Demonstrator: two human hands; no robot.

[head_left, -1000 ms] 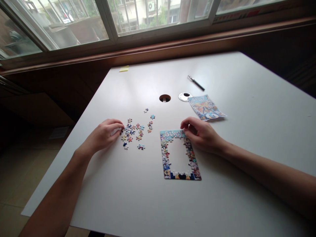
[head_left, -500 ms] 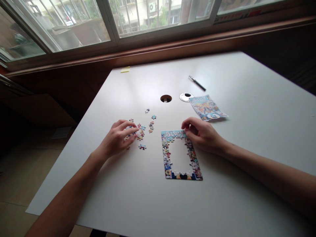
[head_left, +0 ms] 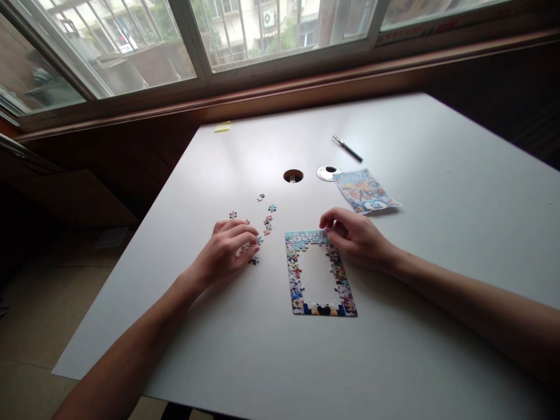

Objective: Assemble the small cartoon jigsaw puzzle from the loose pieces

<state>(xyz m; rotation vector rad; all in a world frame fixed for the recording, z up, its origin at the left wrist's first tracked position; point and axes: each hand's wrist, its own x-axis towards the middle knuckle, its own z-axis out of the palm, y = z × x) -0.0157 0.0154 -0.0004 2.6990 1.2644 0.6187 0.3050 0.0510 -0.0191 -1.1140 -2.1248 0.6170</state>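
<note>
Two hands at a half-built jigsaw on a white table (head_left: 437, 245).
The left hand (head_left: 227, 252) lies loosely curled over the loose puzzle pieces (head_left: 266, 221); the right hand (head_left: 356, 238), fingers bent, touches the puzzle frame (head_left: 294, 274) at its top right corner.

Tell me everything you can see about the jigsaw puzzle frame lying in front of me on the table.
The puzzle frame is an upright rectangle of joined, colourful cartoon-printed pieces, cardboard by its look, lying flat on the white table. Only the border is built; the middle is open and shows the tabletop. Its top strip is light blue with lettering too small to read. The right hand rests on its upper right corner. The left hand lies apart from it, over the loose pieces.
</note>
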